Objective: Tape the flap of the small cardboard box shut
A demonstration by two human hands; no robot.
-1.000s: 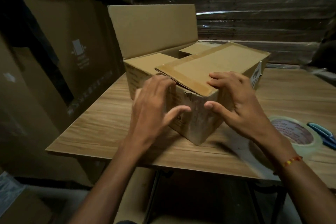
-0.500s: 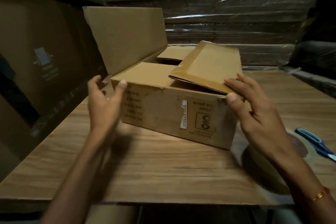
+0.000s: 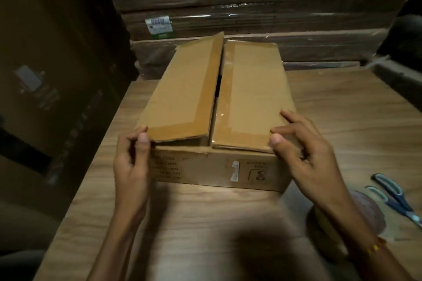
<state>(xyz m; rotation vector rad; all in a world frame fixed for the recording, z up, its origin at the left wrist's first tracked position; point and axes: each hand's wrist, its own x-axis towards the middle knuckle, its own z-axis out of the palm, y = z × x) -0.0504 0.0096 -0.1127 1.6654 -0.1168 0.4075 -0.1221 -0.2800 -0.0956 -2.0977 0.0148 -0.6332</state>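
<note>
Stacked flat cardboard bundles (image 3: pixel 251 0) wrapped in glossy plastic film fill the far background, dim and hard to read apart from one small white and green label (image 3: pixel 160 27). Wood-grain laminate covers the counter (image 3: pixel 205 223), whose near edge is blurred by shadow. On it sits the small cardboard box (image 3: pixel 214 169), its long axis running from near to far. Two top flaps of old tape-edged corrugated board are folded down: the left flap (image 3: pixel 182 93) sits slightly raised, the right flap (image 3: pixel 253 96) lies flatter, and a dark gap runs between them. Print on the near wall is too blurred to read. The left hand (image 3: pixel 131 162) pinches the near left corner of the left flap. The right hand (image 3: pixel 303 155) grips the near right corner, thumb on the flap edge. A tape roll (image 3: pixel 370 214) lies near right, partly hidden behind the right wrist, beside blue-handled scissors (image 3: pixel 395 198).
</note>
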